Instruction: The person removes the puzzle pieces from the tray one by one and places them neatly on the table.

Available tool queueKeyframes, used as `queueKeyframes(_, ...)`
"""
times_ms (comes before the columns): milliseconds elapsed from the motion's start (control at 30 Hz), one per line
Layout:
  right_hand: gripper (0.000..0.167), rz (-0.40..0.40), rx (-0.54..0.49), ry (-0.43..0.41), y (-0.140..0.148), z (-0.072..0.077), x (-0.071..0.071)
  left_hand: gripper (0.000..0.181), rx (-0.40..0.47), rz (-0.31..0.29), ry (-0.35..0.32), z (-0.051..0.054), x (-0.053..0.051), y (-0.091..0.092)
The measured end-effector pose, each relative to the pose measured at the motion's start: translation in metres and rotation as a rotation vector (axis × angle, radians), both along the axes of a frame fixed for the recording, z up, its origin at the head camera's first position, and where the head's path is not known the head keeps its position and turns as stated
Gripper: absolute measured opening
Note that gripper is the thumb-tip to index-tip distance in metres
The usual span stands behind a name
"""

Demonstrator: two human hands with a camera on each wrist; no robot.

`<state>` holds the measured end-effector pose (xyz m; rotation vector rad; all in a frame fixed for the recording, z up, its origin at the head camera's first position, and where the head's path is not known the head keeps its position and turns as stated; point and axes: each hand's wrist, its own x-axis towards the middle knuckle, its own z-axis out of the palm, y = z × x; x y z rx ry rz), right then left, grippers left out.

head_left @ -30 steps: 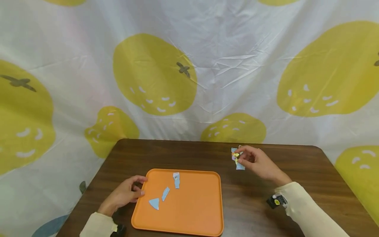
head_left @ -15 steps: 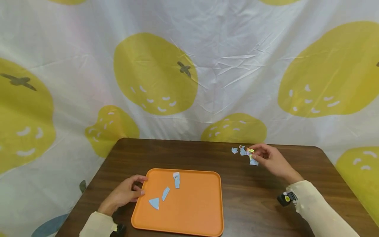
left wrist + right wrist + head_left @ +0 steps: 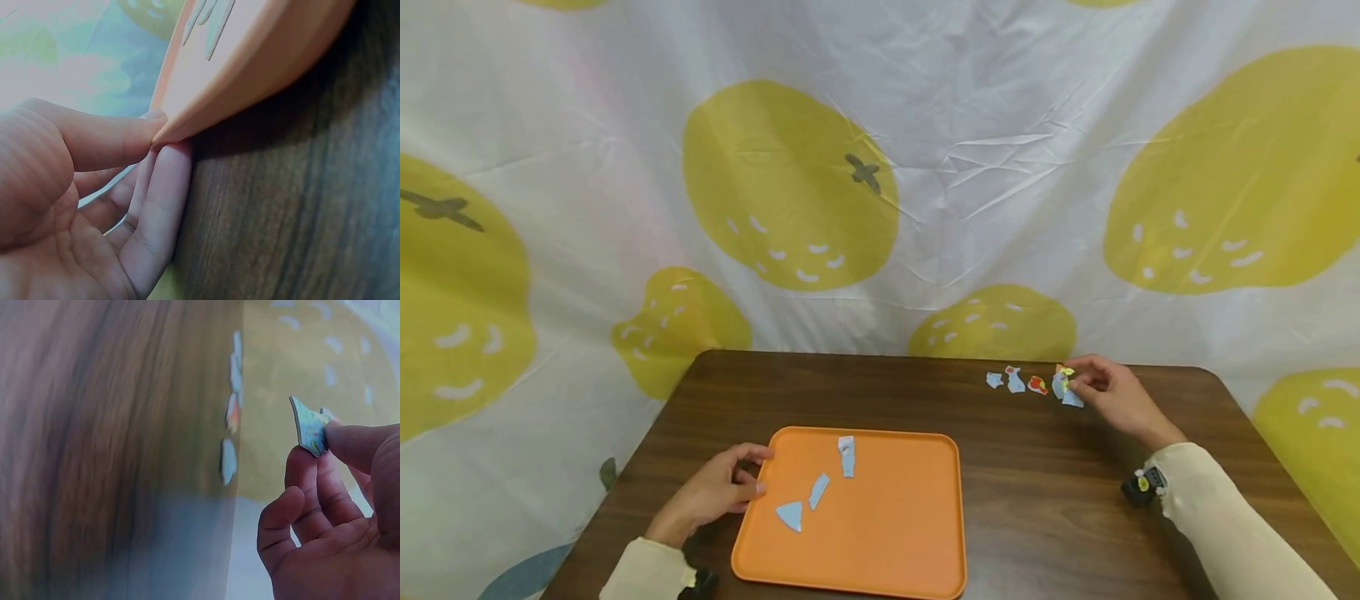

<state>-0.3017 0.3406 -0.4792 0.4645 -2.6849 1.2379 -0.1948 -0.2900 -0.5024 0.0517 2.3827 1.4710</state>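
Note:
In the head view, my left hand (image 3: 707,492) is at the left edge of an orange tray (image 3: 902,525). The left wrist view has the thumb on top of the rim and fingers beneath, pinching it. Three light-blue puzzle pieces (image 3: 847,457) lie in the tray's left half. My right hand (image 3: 1116,398), near the table's far edge, pinches a light-blue puzzle piece with coloured print (image 3: 307,428) between thumb and fingers, raised off the table. Beside it runs a row of several small pieces, among them a red one (image 3: 1037,384) and a pale blue one (image 3: 229,461).
The dark wooden table (image 3: 1060,500) ends at the back against a hanging white cloth (image 3: 985,217) printed with yellow fruit. The tray's raised rim surrounds its pieces. Both wrists carry small black devices.
My right hand has moved right and slightly away along the far edge with its puzzle piece, uncovering the row of small pieces. My left hand and the tray have stayed put.

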Motion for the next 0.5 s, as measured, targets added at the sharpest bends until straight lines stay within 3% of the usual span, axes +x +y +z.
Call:
queueKeyframes(200,0.029,-0.001,0.061,0.047,0.013,-0.012,-0.012,0.052,-0.003,-0.004,0.012,-0.003,0.001,-0.001)
queueKeyframes(500,0.028,-0.068,0.143,0.022,0.032,-0.018,-0.026,0.052,0.000,0.003,0.019,-0.002,0.001,-0.001)
